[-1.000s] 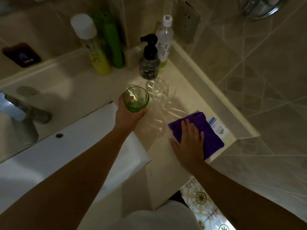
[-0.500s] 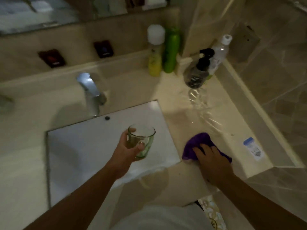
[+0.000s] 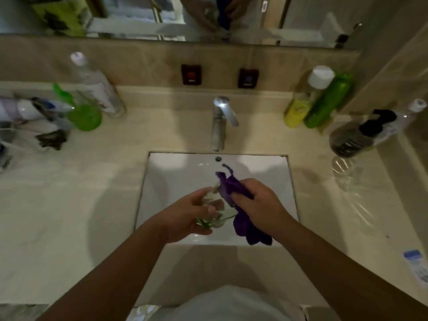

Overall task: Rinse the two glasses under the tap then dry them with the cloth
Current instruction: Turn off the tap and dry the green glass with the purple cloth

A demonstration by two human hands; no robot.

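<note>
Both hands over the white rectangular sink basin [image 3: 176, 179], below the chrome tap [image 3: 220, 122]. Left hand [image 3: 190, 216] wraps the green-tinted clear drinking glass [image 3: 214, 213], fingers curled round its side, thumb across the front; glass tilted, mouth toward the right hand. Right hand [image 3: 257, 202] clenched on the purple cloth [image 3: 234, 200], bunching it; upper part of the cloth pressed against or into the glass mouth, can't tell which through the blur, loose tail hanging below the wrist over the basin's front edge. Second glass, clear and ribbed [image 3: 345, 173], stands on the beige stone counter [image 3: 69, 205] right of the basin, just in front of the dark pump-dispenser bottle [image 3: 354, 137], well apart from the hands. Yellow bottle with white cap [image 3: 303, 100] and green bottle [image 3: 328, 100] side by side at back right. Clutter of bottles back left, blurred.
</note>
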